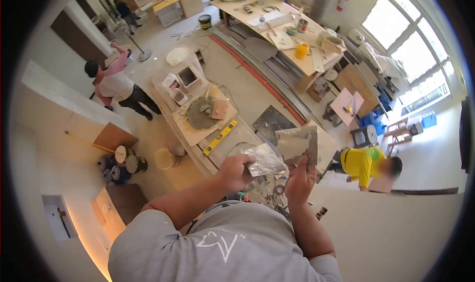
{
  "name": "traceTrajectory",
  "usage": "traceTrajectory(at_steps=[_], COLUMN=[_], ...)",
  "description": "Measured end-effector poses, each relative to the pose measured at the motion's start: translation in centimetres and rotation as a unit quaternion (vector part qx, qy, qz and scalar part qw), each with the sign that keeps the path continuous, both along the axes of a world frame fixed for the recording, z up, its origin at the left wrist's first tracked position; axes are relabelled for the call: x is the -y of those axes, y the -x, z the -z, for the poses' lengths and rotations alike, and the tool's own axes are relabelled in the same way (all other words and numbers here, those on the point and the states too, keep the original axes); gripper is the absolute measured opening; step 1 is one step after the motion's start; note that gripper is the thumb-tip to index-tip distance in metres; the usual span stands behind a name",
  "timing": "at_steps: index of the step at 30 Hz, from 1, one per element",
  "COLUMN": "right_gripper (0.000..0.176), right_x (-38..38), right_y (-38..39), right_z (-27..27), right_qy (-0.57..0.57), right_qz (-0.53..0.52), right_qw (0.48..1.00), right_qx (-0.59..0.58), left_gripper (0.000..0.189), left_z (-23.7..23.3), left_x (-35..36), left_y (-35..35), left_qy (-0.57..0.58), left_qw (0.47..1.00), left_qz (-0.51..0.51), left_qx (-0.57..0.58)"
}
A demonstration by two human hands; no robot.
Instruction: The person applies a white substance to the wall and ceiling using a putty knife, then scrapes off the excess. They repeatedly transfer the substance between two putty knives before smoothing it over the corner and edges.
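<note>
Left hand (pixel 237 173): closed on one edge of a shiny metal sheet (pixel 265 159), out over the near end of the workbench.
Right hand (pixel 301 181): pinching the lower edge of a grey flat plate (pixel 296 142), smeared on its face; close beside the sheet, contact unclear.
Workbench (pixel 239 133): cluttered and stained under the hands; farther along, bearing a yellow level (pixel 220 137), then a grey mix (pixel 199 117) spread on a board, with a pinkish block (pixel 219 110) at its side.
Floor: strewn with long strips (pixel 257 64), red along one side; buckets (pixel 165 158) left of the workbench.
Far table (pixel 235 6): loaded with tools and a yellow jug (pixel 302 50).
Window (pixel 405 39): bright, at far right.
Co-workers: one in pink and white (pixel 116 81) at left, one in yellow (pixel 361 163) at right.
</note>
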State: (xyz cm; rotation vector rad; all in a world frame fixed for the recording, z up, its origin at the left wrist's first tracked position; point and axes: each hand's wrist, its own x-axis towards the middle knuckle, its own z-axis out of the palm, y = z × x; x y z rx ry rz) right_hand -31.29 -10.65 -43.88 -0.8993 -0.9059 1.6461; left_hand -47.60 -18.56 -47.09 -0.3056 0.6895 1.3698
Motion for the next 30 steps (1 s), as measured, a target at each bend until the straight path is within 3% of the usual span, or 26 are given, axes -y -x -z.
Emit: traceTrajectory(at_steps=[3,7,10,16,19,21,22,26,30], right_gripper=[0.028,0.026,0.031,0.031,0.032,0.034,0.034,0.035,0.039], right_x=[0.4,0.3,-0.3,-0.8,-1.0,-1.0,-1.0,-1.2,-0.9], right_y=[-1.0,1.4,1.6,2.1,1.9,1.8,1.7,1.9,1.5], right_z=[3.9,-0.1,-0.4,-1.5,-1.5,-1.9,-1.7,-0.4,0.2], right_qy=[-0.157,-0.487,-0.583,-0.630,-0.642,-0.643,-0.641,-0.633,-0.613], right_qz=[-0.041,-0.032,-0.080,-0.073,-0.079,-0.092,-0.097,-0.109,-0.127], right_qw=[0.979,0.847,0.777,0.740,0.723,0.718,0.719,0.728,0.737], right_qx=[0.122,0.212,0.222,0.223,0.242,0.251,0.249,0.241,0.253], left_gripper=[0.029,0.021,0.011,0.010,0.012,0.012,0.015,0.031,0.032], left_z=[2.6,-0.7,-1.4,-2.4,0.1,1.8,2.3,1.9,1.0], left_x=[0.0,-0.3,-0.3,-0.3,-0.2,-0.1,0.0,0.5,0.6], left_y=[0.2,0.6,1.0,1.2,1.2,1.8,2.0,2.2,1.9], left_qy=[-0.007,0.034,0.054,0.083,0.035,0.020,0.013,-0.046,-0.044], left_qw=[0.999,0.999,0.998,0.996,0.992,0.999,0.999,0.988,0.994], left_qz=[-0.002,-0.026,-0.009,0.013,0.032,0.030,0.029,0.077,0.048], left_qx=[0.040,0.012,-0.006,-0.037,-0.116,-0.025,0.021,-0.126,-0.092])
